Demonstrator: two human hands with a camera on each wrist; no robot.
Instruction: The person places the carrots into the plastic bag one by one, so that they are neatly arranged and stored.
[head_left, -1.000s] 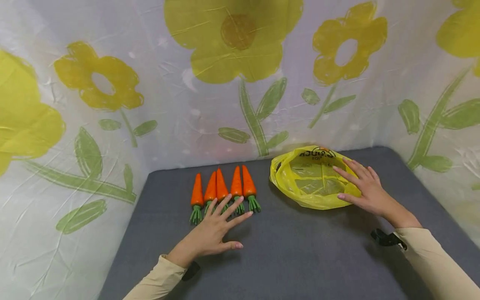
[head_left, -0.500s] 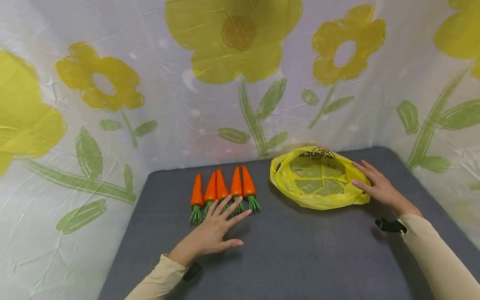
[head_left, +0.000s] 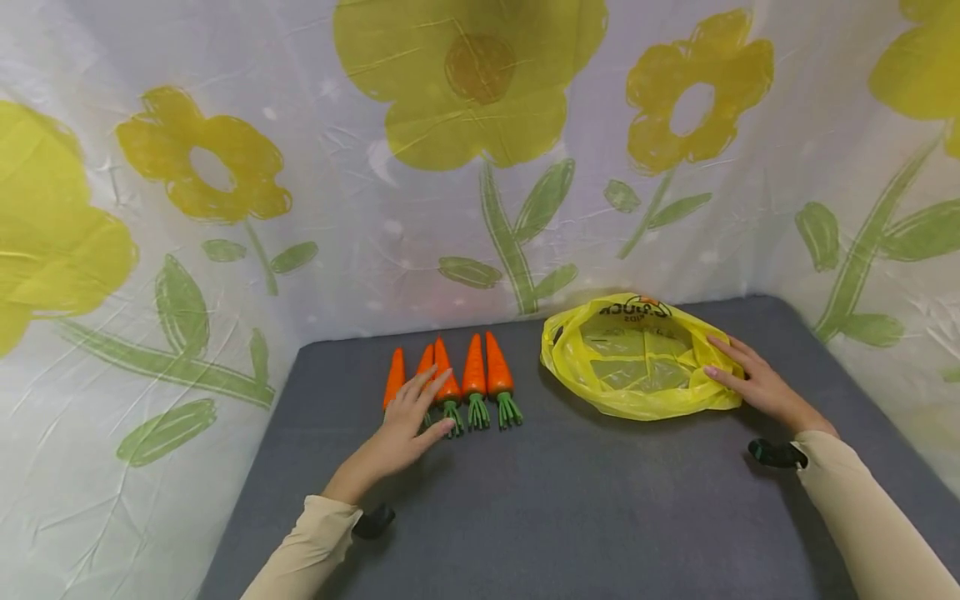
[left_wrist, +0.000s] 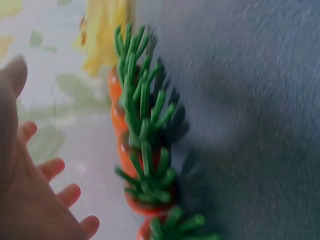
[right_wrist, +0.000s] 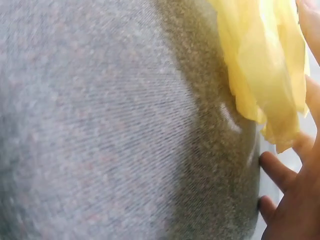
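Several orange carrots [head_left: 474, 367] with green stem tufts lie side by side on the grey table, tips toward the wall. My left hand [head_left: 397, 429] hovers over the leftmost ones with its fingers extended and hides part of them. In the left wrist view, the green tufts [left_wrist: 145, 120] stand beside the spread fingers of that hand [left_wrist: 37, 200]. A yellow plastic bag [head_left: 570, 358] stands with its mouth wide open right of the carrots. My right hand [head_left: 772, 396] is at the bag's right rim, thumb and fingers apart and loosely extended; the right wrist view shows the bag's yellow edge [right_wrist: 265, 65] alongside the fingers.
The grey cloth-covered table [head_left: 585, 500] meets a flower-printed curtain [head_left: 360, 250] at its back and sides. A dark wrist strap [head_left: 776, 454] shows at the right sleeve, and another dark piece [head_left: 373, 522] at the left sleeve.
My right hand has moved right from over the bag's opening to its right rim. My left hand has shifted left and slightly forward, uncovering the right-hand carrots' tufts. The carrots and bag stay put.
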